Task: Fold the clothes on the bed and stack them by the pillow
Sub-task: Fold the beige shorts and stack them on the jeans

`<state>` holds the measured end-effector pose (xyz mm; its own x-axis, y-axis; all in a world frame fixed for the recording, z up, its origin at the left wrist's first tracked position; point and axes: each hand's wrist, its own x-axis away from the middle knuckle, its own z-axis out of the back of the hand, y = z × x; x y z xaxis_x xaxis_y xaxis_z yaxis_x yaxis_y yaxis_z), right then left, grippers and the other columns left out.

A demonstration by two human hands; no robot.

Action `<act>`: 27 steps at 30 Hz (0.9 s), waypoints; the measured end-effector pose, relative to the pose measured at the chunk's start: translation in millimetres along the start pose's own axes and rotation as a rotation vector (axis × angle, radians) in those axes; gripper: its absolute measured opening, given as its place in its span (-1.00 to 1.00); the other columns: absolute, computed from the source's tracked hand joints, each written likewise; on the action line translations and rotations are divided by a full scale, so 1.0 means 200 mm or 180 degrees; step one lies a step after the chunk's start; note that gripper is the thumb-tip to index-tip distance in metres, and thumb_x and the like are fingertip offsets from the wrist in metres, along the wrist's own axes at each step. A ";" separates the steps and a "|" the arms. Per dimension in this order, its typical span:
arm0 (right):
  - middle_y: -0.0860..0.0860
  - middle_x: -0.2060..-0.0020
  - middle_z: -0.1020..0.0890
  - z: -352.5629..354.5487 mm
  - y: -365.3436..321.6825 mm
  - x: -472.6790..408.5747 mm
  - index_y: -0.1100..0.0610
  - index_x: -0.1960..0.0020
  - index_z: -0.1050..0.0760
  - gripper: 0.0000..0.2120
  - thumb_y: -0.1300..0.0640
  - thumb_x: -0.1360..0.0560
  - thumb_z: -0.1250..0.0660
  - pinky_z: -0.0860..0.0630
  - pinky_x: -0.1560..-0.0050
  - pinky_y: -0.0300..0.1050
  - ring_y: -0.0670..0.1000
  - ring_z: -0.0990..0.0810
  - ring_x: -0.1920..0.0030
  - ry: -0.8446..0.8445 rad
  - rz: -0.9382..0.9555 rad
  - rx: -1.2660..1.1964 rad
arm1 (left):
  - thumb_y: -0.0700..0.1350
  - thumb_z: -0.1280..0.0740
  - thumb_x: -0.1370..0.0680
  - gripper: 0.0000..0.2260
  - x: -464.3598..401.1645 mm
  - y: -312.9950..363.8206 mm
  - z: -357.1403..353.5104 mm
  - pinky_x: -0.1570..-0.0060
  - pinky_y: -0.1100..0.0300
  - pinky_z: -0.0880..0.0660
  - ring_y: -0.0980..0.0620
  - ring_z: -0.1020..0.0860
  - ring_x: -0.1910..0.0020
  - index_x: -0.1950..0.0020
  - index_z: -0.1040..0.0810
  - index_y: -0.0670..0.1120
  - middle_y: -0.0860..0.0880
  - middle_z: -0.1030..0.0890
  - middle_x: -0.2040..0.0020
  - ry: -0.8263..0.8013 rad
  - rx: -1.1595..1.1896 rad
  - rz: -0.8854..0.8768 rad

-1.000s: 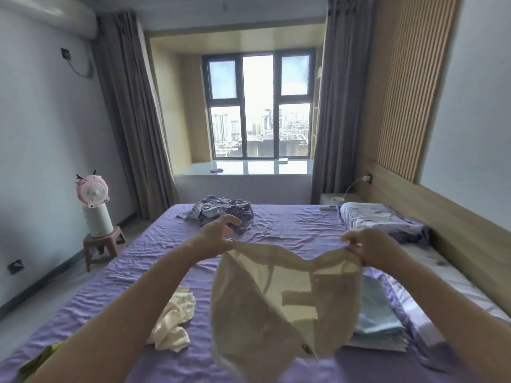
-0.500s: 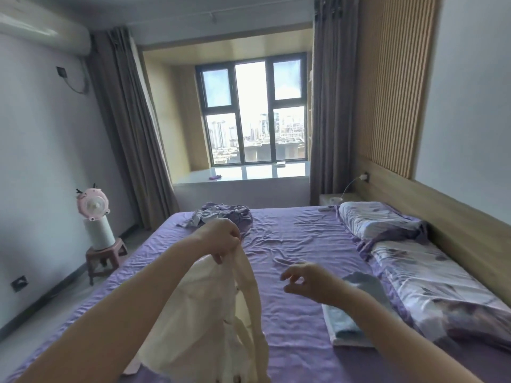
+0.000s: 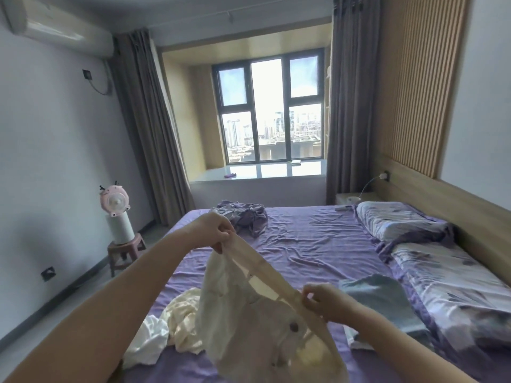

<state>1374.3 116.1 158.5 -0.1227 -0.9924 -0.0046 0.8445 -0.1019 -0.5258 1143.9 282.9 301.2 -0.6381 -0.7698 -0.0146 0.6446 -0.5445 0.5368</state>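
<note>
I hold a cream buttoned garment (image 3: 257, 322) up over the purple bed (image 3: 312, 244). My left hand (image 3: 214, 230) pinches its waistband at the top. Lower and to the right, my right hand (image 3: 322, 298) pinches the same band. A folded light-blue piece (image 3: 384, 302) lies on the bed beside the floral pillow (image 3: 448, 288) on the right. A crumpled pale-yellow and white heap (image 3: 171, 330) lies under my left forearm. A loose purple-grey pile (image 3: 246, 215) sits at the far end of the bed.
A second floral pillow (image 3: 395, 219) lies by the wooden headboard (image 3: 470, 217) on the right. A pink fan (image 3: 114, 201) stands on a small stool (image 3: 125, 248) by the left wall. Curtains frame the window sill beyond the bed.
My right hand, free half a second ago, has taken hold of the band of the cream garment again. The garment now stretches slanted between both hands.
</note>
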 end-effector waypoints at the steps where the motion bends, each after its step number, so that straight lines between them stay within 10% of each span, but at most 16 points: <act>1: 0.05 0.25 -0.54 0.03 0.02 0.01 0.10 0.08 -0.47 -0.91 0.16 -0.55 -0.20 -0.55 0.40 -0.06 0.08 -0.60 0.33 0.0040 -0.0167 -0.0070 | -0.36 -0.21 -0.50 -0.79 0.00 -0.01 0.00 0.11 0.05 -0.63 -0.09 -0.64 0.29 0.01 -0.61 -0.19 -0.15 -0.62 0.21 -0.0074 0.0048 -0.0019; 9: 0.16 0.38 -0.57 0.32 0.10 -0.03 0.16 -0.01 -0.33 -0.87 0.29 -0.57 -0.02 -0.52 0.53 -0.16 0.08 -0.60 0.48 0.1200 -0.0719 -0.0697 | -0.40 -0.28 -0.49 -0.50 -0.04 0.01 -0.11 0.33 0.30 -0.58 0.07 -0.58 0.38 -0.34 -0.39 0.02 -0.07 -0.49 0.16 -0.0686 0.0052 0.0129; 15: 0.17 0.23 -0.55 0.50 0.15 0.04 0.28 -0.08 -0.51 -0.80 0.41 -0.54 -0.16 -0.62 0.32 -0.14 0.02 -0.58 0.39 0.1243 -0.0686 -0.2345 | -0.23 -0.22 -0.52 -0.89 -0.02 0.00 -0.19 0.43 0.27 -0.50 -0.08 -0.61 0.29 0.10 -0.53 -0.10 -0.15 -0.56 0.13 -0.0058 -0.1022 0.0080; 21: 0.15 0.29 -0.56 0.49 0.11 0.08 0.26 -0.02 -0.56 -0.78 0.39 -0.55 -0.16 -0.64 0.29 -0.03 0.13 -0.60 0.30 0.1293 -0.0644 -0.1821 | -0.22 -0.06 -0.53 -0.82 -0.01 -0.06 -0.34 0.46 0.17 -0.50 -0.18 -0.60 0.45 0.14 -0.43 -0.12 -0.23 -0.54 0.37 0.0194 0.0594 0.0847; 27: 0.23 0.15 -0.59 0.42 0.11 0.08 0.40 -0.10 -0.50 -0.78 0.48 -0.49 -0.20 -0.62 0.21 -0.26 0.03 -0.62 0.29 0.1275 -0.0602 -0.2460 | -0.36 -0.29 -0.45 -0.89 -0.04 -0.10 -0.42 0.25 0.06 -0.60 -0.08 -0.63 0.31 0.08 -0.49 -0.19 -0.22 -0.61 0.16 0.0690 0.1268 0.0989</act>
<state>1434.5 92.9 217.7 -0.5197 -0.8505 -0.0805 0.2218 -0.0433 -0.9741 1171.5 270.7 219.9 -0.3145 -0.9482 0.0447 0.5527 -0.1446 0.8208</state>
